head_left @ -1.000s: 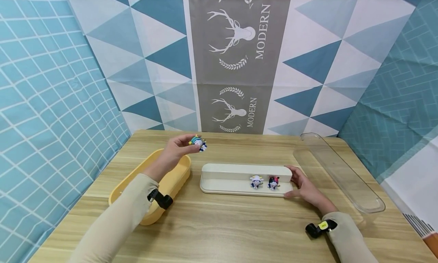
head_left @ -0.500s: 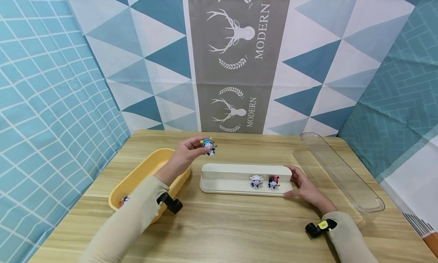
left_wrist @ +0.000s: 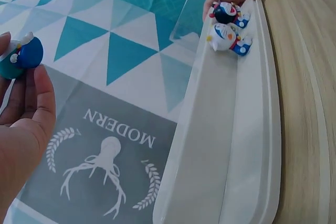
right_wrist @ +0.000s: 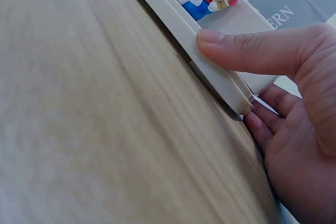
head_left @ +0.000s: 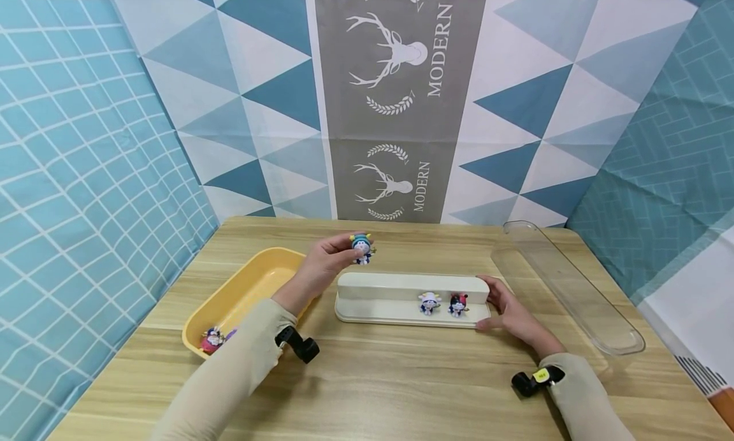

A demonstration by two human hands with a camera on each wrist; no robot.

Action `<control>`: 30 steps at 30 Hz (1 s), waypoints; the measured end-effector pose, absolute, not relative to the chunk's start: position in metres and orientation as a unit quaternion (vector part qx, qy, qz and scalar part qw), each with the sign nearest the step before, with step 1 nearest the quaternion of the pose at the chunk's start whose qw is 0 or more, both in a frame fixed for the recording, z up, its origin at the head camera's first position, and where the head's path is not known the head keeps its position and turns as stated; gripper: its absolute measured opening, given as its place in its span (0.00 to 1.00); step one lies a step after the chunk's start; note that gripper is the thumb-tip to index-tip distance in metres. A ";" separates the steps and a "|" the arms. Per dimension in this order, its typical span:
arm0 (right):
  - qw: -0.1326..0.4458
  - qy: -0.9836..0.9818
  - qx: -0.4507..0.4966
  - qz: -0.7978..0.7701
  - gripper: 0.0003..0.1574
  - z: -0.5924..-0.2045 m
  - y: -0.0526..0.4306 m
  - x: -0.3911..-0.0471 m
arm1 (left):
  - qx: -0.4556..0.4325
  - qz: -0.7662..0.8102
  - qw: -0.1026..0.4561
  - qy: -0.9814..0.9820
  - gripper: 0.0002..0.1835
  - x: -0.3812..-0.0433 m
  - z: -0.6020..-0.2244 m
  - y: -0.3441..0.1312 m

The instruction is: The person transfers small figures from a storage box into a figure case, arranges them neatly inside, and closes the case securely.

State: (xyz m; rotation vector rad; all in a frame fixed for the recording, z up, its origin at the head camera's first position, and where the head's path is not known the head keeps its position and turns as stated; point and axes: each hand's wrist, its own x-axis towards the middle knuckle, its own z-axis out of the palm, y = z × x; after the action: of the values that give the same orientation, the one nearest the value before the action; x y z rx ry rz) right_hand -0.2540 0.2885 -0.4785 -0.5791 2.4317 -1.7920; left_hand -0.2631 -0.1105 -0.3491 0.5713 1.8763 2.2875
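Note:
Pinched in my left hand [head_left: 328, 261] is a small cartoon cat figurine [head_left: 362, 248] with a teal hat and yellow horns, raised above the left part of a long cream display base [head_left: 375, 310]. Two similar figurines stand toward the right of that base: one in a white horned hat [head_left: 429, 303], the other in a black and red hat [head_left: 457, 305]. My right hand [head_left: 513, 317] grips the base's right end. In the right wrist view its thumb [right_wrist: 247, 51] presses on the front edge, with the other fingers curled around the end.
A yellow bin [head_left: 215, 301] sits to the left under my left forearm, with a pink-and-white figurine [head_left: 213, 340] and something purple inside. A long clear cover [head_left: 573, 288] lies at the right of the wooden table [head_left: 401, 383]. Patterned cloth hangs behind.
My left hand has moved right with the teal-hatted figurine, from beside the yellow bin to above the base's left part. More of the bin's contents shows. My right hand stays put.

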 end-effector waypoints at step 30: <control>0.015 0.775 -0.217 -0.593 0.62 -0.480 0.289 -0.255 | 0.228 0.724 0.108 0.642 0.21 -0.259 -0.378 -0.076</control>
State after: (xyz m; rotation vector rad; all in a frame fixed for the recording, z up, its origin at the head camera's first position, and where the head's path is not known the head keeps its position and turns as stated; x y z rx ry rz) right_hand -0.2547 0.2888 -0.4801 -0.6737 2.4128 -1.8454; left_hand -0.2589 -0.0757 -0.3783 0.6706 1.8892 2.1299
